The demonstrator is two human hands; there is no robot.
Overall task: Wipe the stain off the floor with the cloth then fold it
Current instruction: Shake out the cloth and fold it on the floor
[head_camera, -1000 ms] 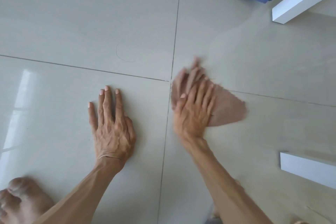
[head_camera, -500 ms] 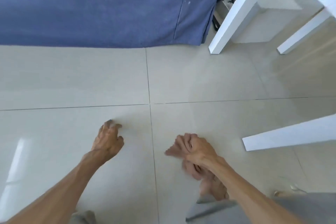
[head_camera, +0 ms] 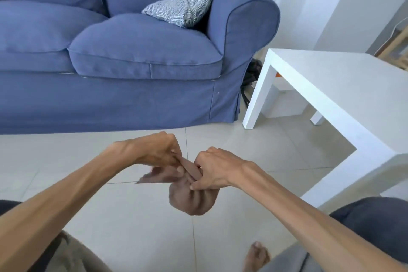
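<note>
Cloth [head_camera: 191,200] now off floor [head_camera: 136,216], between both hands

You've got no readable text, labels, brands, nos. or signs anywhere in view; nothing legible on any surface.

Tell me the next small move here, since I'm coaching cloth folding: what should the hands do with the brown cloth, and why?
Probably draw the hands apart to spread the brown cloth flat. Both the left hand and right hand pinch it in the air above the pale tiled floor, and most of it hangs bunched below, too crumpled to fold neatly.
</note>
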